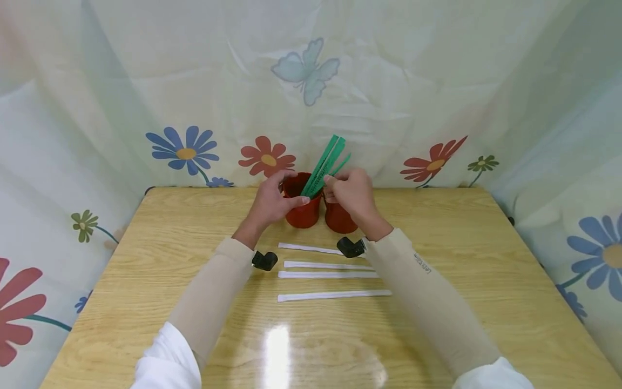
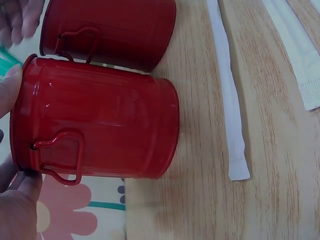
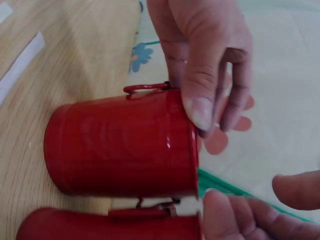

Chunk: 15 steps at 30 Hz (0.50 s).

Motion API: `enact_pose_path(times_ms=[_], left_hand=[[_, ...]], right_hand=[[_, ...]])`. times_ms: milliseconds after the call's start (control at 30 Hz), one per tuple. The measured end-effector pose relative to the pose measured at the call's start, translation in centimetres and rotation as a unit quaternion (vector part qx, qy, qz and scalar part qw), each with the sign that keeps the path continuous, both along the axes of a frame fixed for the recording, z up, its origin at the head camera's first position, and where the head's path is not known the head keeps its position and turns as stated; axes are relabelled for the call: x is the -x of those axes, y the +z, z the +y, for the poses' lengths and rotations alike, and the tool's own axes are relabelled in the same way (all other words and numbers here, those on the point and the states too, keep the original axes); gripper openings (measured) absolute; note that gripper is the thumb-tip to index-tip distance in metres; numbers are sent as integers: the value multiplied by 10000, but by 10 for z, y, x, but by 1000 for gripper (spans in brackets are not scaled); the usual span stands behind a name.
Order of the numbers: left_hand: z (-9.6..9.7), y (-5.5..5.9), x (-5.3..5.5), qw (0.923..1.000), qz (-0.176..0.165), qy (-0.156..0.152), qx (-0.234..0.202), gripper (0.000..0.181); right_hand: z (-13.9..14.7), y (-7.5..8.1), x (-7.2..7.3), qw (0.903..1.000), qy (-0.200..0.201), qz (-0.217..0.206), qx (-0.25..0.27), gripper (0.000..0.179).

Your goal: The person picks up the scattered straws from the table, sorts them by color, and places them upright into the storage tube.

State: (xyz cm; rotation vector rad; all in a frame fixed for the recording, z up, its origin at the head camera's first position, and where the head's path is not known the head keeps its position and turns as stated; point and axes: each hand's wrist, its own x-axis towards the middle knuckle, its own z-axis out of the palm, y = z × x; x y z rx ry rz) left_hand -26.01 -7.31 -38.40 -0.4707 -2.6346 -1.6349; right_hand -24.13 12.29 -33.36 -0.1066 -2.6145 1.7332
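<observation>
Two small red metal buckets stand side by side at the back of the table. My left hand (image 1: 274,200) grips the left bucket (image 1: 302,217) by its rim, with the thumb on the near side. Green paper-wrapped straws (image 1: 324,166) with printing on them lean up and right out of that bucket. My right hand (image 1: 352,193) is over the right bucket (image 1: 340,219), close to the green straws. In the right wrist view its thumb (image 3: 300,190) stands apart from the fingers, and a green straw (image 3: 225,185) passes behind them.
Several white paper-wrapped straws (image 1: 334,295) lie crosswise in rows on the wooden table (image 1: 194,227), nearer than the buckets. A flowered curtain (image 1: 389,97) hangs behind the table and along both sides. Each bucket has wire side handles (image 2: 67,155).
</observation>
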Motion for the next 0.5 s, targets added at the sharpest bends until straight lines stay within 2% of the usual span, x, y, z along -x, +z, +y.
enact_pose_path(times_ms=[100, 300, 367, 500], left_hand=[[0, 1, -1, 10000, 15, 56, 37, 66], [1, 2, -2, 9999, -27, 31, 161, 64], [1, 3, -1, 9997, 16, -41, 259, 64], [0, 7, 0, 9984, 146, -113, 543, 64]], right_hand=[[11, 1, -6, 9999, 55, -54, 77, 32], [31, -4, -25, 9954, 669, 95, -674, 27], [37, -11, -34, 9893, 1085, 116, -965, 23], [48, -32, -51, 9704, 1890, 215, -1491, 12]])
